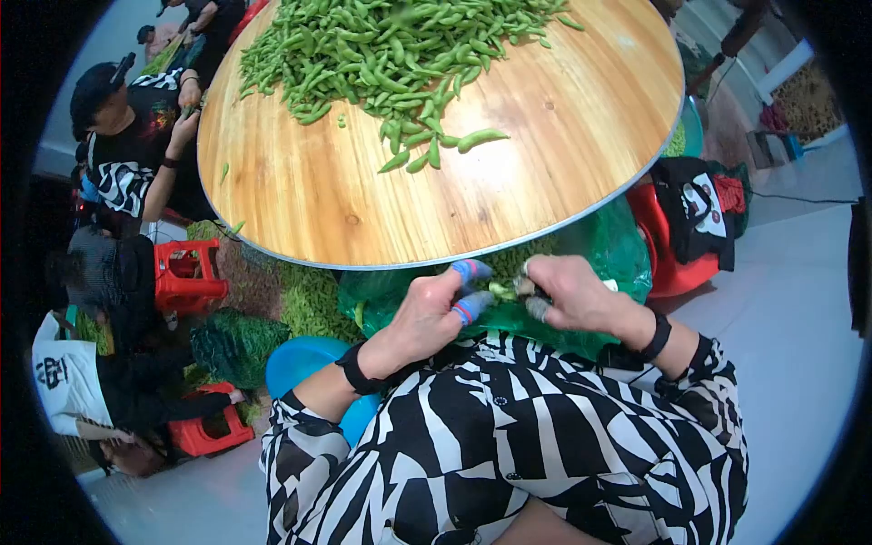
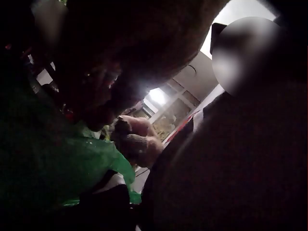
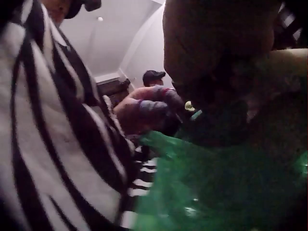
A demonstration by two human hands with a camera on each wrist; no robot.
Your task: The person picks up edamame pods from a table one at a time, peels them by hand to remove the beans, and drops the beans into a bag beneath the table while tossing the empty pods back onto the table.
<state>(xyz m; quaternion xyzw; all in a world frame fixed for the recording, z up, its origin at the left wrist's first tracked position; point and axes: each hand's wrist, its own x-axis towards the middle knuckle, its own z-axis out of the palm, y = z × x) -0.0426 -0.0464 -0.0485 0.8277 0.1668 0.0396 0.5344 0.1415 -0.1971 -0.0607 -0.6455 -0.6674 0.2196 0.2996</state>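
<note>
In the head view both hands meet over a green plastic bag (image 1: 599, 250) on the lap, just off the table's near edge. The left hand (image 1: 434, 313), with blue-wrapped thumb and finger, pinches a small green pod (image 1: 500, 291). The right hand (image 1: 572, 292), its fingertips also covered, curls round the pod's other side and a small dark item that I cannot make out. In the left wrist view the right hand (image 2: 139, 139) shows beyond the bag (image 2: 91, 159). The right wrist view shows the left hand (image 3: 149, 108) near a pale green bit (image 3: 188, 106).
A round wooden table (image 1: 300, 182) bears a big heap of green pods (image 1: 381, 54). A blue basin (image 1: 304, 361) is at the left below, with red stools (image 1: 189, 277) and seated people beyond. A red stool (image 1: 668, 263) with a black bag (image 1: 695, 213) stands at the right.
</note>
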